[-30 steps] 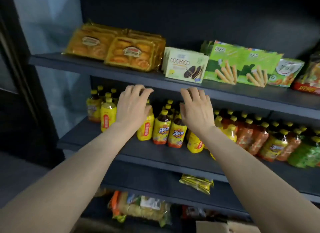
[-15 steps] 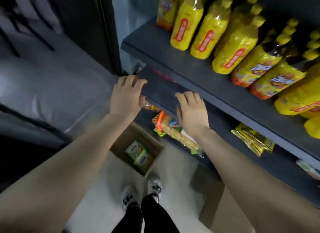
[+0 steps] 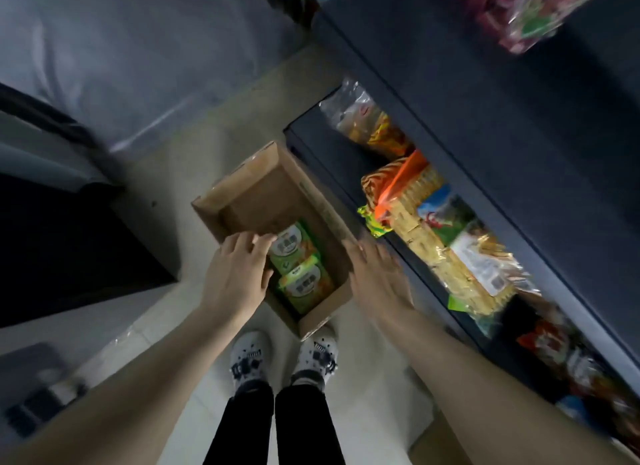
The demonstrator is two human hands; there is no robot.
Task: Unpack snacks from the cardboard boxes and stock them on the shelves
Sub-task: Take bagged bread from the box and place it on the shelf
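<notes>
The left hand reaches down over the near left edge of the cardboard box, its grip released: the fingers are loosely spread with the tips at the left edge of the far green snack pack, and nothing is held. Whether the fingertips actually touch the pack cannot be told. The right hand is blurred, its grip likewise released, fingers straight and spread above the right wall of the box, holding nothing.

The box stands open on the pale floor, just left of the dark shelf unit. Two green snack packs lie in its near right part, the near green snack pack just beside the other; the far part of the box shows bare cardboard bottom.

To the right, the low shelf carries bagged snacks: a clear bag with yellow contents at the far end, then a long pack of crackers with an orange and green wrapper, then blurred red packets nearer. Below the box, two white shoes and dark trouser legs stand on the floor.
</notes>
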